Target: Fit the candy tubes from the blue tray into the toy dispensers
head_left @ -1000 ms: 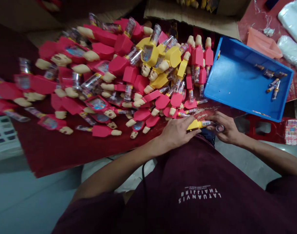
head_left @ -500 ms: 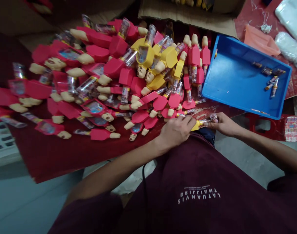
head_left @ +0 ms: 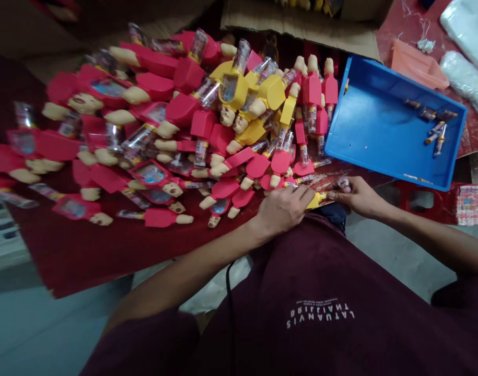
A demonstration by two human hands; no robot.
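yellow toy (head_left: 315,200), clear tube (head_left: 324,196) toward right hand (head_left: 358,197)

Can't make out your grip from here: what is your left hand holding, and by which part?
The left hand holds a yellow plastic toy by its yellow end, fingers over it; the hand hides much of the toy.

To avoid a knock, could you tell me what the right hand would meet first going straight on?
The right hand would likely meet the yellow toy piece in the left hand.

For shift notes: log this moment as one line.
left hand: on yellow toy | right hand: at its end | beside: blue plastic tray
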